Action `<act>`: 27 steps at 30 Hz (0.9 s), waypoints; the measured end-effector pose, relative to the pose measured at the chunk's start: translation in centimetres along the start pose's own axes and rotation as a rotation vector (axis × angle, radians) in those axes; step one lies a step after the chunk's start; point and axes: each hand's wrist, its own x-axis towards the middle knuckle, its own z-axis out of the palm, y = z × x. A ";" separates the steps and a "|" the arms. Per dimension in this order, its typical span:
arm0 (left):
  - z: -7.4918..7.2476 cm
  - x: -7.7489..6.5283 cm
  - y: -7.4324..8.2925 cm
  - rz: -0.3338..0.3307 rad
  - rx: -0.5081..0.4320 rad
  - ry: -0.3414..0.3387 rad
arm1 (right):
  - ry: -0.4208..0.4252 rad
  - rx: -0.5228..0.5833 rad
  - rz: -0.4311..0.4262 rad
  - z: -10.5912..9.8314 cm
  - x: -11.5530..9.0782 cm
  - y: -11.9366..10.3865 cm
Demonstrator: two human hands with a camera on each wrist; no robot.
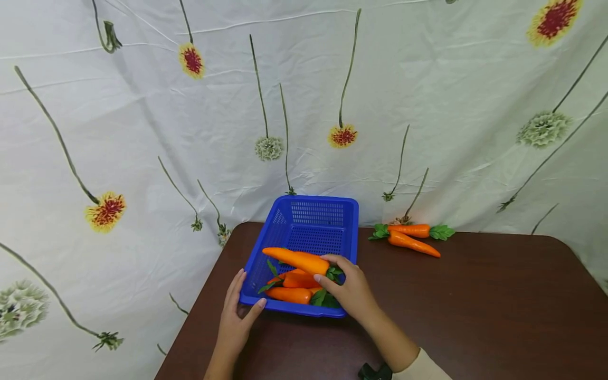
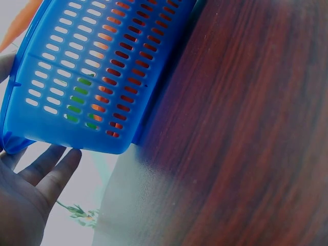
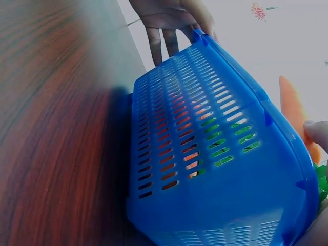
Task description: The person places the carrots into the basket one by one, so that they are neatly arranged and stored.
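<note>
Over the near half of a blue plastic basket [image 1: 353, 227], my right hand [image 1: 353, 290] pinches an orange carrot [image 1: 296, 259] at its thick, leafy end, thumb on the near side and fingers on the far side. The carrot points left, its tip close to the basket's left wall. Beneath it, several carrots [image 1: 290, 295] with green leaves lie in the basket, partly covered by the held one. My left hand [image 1: 235, 319] holds the basket's near left corner, thumb at the front rim and fingers along the left side. Slots in the basket wall [image 2: 77, 56] show orange and green inside.
Two more carrots [image 1: 410, 240] with leaves lie on the dark brown table [image 1: 475, 306], right of the basket near the back edge. Behind the table hangs a white flower-printed cloth [image 1: 228, 105]. A small black object [image 1: 375, 372] shows by the right forearm.
</note>
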 end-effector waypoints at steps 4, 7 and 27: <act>0.0 0.0 0.0 -0.006 0.007 0.001 | -0.012 -0.043 -0.001 0.1 -0.2 0.1; 0.1 0.0 0.1 -0.008 0.010 0.002 | -0.035 -0.075 0.014 0.1 -0.4 0.0; 0.1 0.0 0.2 -0.005 0.007 0.008 | 0.004 0.051 -0.049 -1.4 -0.9 1.0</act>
